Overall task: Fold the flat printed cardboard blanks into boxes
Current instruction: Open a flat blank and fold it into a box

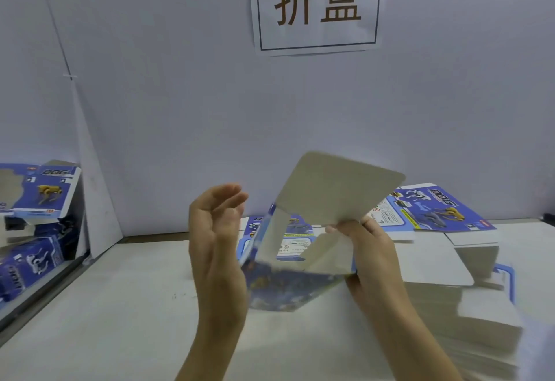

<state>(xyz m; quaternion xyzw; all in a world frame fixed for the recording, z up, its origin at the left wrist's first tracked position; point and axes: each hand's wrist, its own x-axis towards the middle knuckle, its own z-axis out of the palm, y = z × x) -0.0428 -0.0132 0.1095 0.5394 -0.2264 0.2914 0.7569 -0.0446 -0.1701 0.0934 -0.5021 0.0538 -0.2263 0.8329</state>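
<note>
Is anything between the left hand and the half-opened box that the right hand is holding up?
Nothing visible. The left hand is open right beside the blue left side of the half-opened box, with only air between them. The right hand grips the box from the other side, under the raised grey flap.

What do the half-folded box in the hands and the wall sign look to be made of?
Half-folded box: thin paperboard, apparently, with a glossy blue printed outside and a plain grey, matte inside; the raised flap bends without creasing.
Wall sign: plain white paper, it seems, matte, with slightly curled edges and printed dark characters.
</note>
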